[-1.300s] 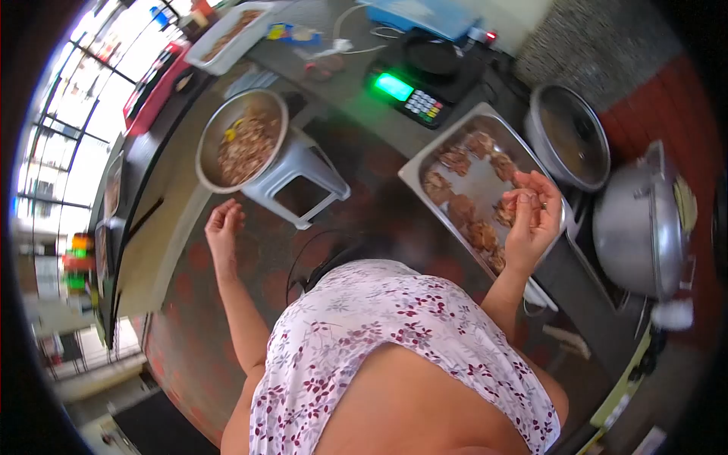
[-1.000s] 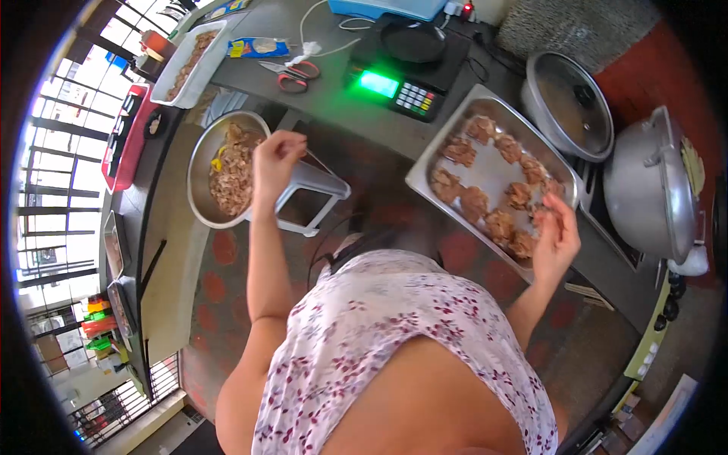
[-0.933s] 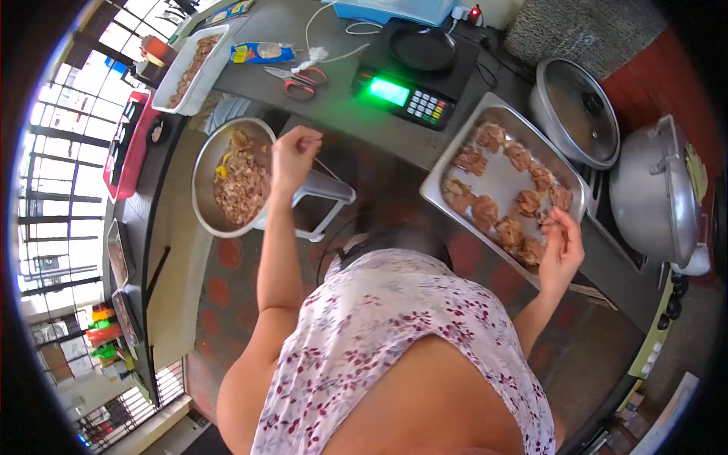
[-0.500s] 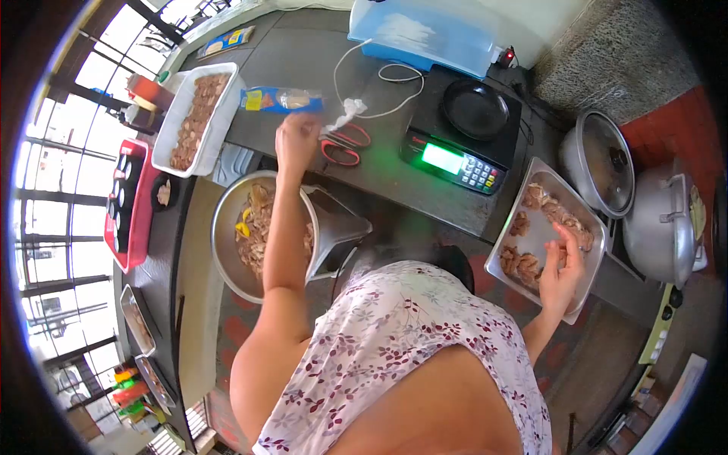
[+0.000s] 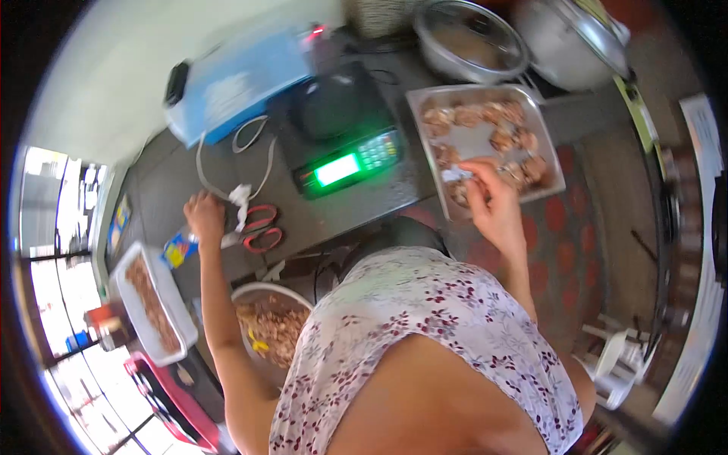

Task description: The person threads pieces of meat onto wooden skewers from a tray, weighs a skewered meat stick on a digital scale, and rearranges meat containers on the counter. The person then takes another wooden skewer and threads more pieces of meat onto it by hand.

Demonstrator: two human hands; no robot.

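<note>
My left hand [image 5: 205, 218] is over the dark counter, at the end of the blue packet [image 5: 179, 249] and left of the red-handled scissors [image 5: 262, 227]. Its fingers are curled down, and what they hold, if anything, is hidden. My right hand [image 5: 493, 205] hovers at the near side of the metal tray [image 5: 474, 140], thumb and fingers bent with a gap between them and nothing visible held. Clumps of meat [image 5: 504, 138] lie around the tray. A steel bowl [image 5: 282, 290] of meat pieces with something yellow sits below the counter edge, partly behind my left arm.
A black scale [image 5: 334, 114] with a lit green display stands mid-counter beside a blue plastic box [image 5: 235, 87] and a white cable. A lidded pan [image 5: 470, 42] and a large pot [image 5: 565, 45] are at the back right. A white tub [image 5: 155, 303] of meat and a pink tray [image 5: 171, 402] are on the left.
The view has turned, blurring the scene. My left hand has gone from above the bowl to the counter by the packet and scissors. My right hand stays over the tray, nearer its left side.
</note>
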